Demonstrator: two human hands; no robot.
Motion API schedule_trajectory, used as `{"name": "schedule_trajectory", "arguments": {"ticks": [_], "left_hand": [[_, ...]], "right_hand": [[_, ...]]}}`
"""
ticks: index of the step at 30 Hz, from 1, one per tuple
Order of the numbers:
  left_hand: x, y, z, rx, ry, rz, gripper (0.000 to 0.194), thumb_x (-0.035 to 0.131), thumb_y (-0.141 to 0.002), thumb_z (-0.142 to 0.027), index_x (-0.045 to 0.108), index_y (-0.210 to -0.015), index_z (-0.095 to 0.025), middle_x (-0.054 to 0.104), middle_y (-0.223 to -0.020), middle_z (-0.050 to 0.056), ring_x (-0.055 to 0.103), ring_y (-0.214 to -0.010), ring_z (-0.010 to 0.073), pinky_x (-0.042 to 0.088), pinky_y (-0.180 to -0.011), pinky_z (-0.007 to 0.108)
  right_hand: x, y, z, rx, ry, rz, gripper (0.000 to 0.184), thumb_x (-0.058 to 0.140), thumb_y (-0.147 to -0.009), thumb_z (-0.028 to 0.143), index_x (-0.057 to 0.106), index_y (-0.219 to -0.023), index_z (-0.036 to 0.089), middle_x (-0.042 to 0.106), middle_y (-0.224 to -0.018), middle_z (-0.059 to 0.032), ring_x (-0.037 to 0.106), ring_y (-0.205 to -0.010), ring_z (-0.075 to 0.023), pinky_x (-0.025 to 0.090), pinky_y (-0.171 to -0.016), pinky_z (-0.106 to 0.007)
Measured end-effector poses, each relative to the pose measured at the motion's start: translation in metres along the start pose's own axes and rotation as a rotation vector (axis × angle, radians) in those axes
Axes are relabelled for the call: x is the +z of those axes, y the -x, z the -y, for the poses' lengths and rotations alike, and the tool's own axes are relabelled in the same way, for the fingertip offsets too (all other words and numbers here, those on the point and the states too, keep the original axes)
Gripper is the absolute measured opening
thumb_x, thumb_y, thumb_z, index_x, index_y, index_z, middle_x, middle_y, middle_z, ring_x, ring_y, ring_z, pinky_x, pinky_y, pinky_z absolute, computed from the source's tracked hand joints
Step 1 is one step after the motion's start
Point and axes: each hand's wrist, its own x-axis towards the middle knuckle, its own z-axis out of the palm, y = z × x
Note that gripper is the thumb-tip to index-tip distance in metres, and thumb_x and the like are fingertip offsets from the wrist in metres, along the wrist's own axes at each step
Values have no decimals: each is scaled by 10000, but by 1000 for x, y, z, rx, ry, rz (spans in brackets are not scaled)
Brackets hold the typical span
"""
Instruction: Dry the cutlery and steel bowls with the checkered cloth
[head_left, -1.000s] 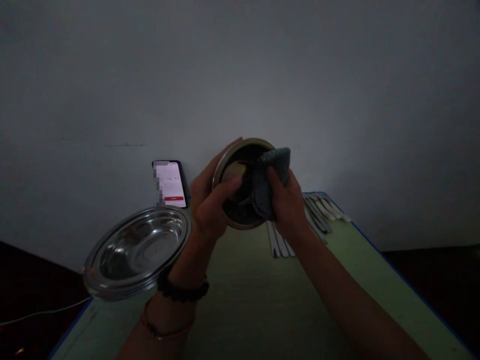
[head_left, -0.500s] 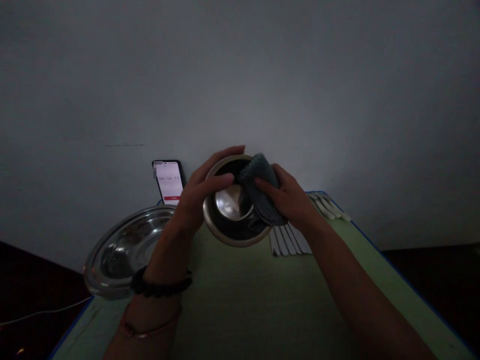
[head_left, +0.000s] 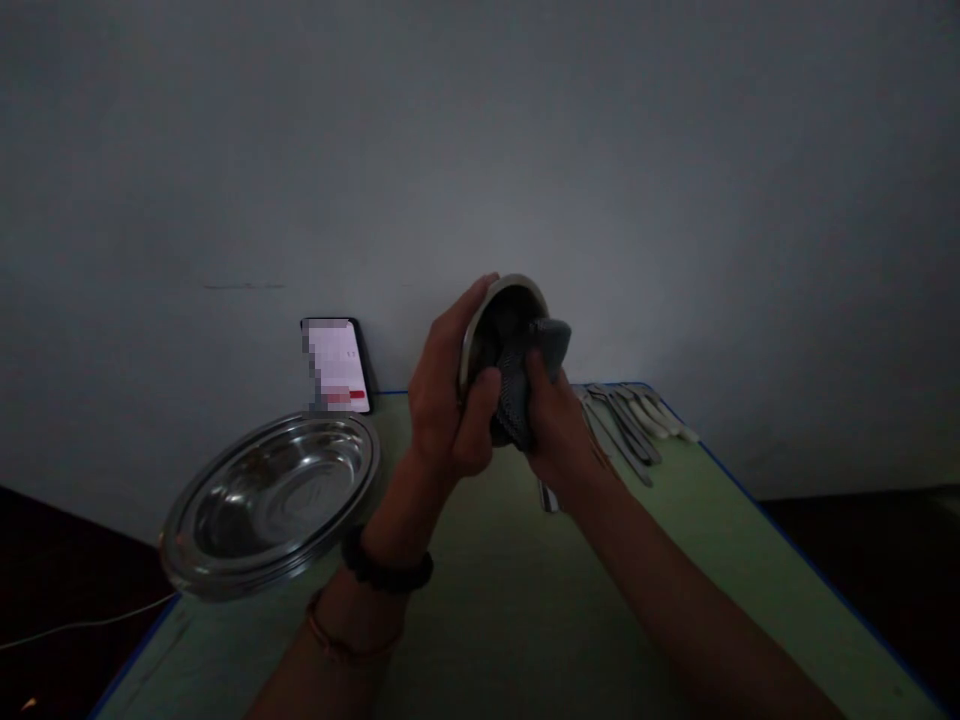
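Note:
My left hand (head_left: 450,405) grips a small steel bowl (head_left: 501,302) by its rim, held up above the table and tipped on its side with the opening toward the right. My right hand (head_left: 553,430) is closed on a dark grey cloth (head_left: 534,370) that is pushed into the bowl's inside. Both hands are raised over the middle of the green table (head_left: 487,600). A dark bead bracelet circles my left wrist.
A wide steel dish (head_left: 270,500) sits at the table's left edge, partly overhanging. A lit phone (head_left: 336,365) leans against the wall behind it. Several pieces of cutlery (head_left: 626,420) lie at the back right. The room is dim.
The bowl has been lifted and turned from facing me to standing on its side. My right hand with the cloth has shifted deeper into the bowl. More of the cutlery now shows.

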Motion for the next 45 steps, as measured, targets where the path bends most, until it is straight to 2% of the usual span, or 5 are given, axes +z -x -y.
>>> {"name": "schedule_trajectory", "arguments": {"ticks": [6,15,18,29,45], "left_hand": [[-13,-12,7,-227,-67,12,544,557,-798,-390,409,-1285,-198,500,-1309,111,470,-1211,289,395,-1003,428],[-62,-30,-18,-888,-259,860,321,494,-805,-472,624,-881,-189,716,-751,58,682,-672,236,545,-593,332],[-59,-28,-22,-1084,-144,863,349,455,-810,-500,603,-822,-183,688,-599,43,664,-493,225,525,-445,302],[-24,-24,-12,-1006,19,282,446,478,-843,-458,539,-1177,-169,717,-726,54,675,-500,196,571,-462,285],[-65,-32,-23,-765,-314,881,337,473,-811,-436,652,-1003,-223,716,-769,42,652,-577,192,502,-518,265]], "right_hand": [[-10,-11,-3,0,108,-6,354,549,-770,503,478,-956,210,602,-837,-33,571,-803,-181,463,-674,-329],[-40,-24,40,-530,688,290,271,628,-757,388,479,-910,222,547,-828,13,514,-740,-141,427,-667,-306],[-36,-19,40,-623,687,145,295,652,-737,388,457,-889,228,505,-793,24,483,-695,-129,411,-632,-294],[2,-1,-2,-192,209,-349,344,428,-842,524,405,-982,211,541,-952,-53,540,-884,-182,425,-780,-367],[-37,-16,44,-609,713,309,281,686,-707,369,458,-790,227,495,-704,56,453,-626,-96,382,-590,-259]]}}
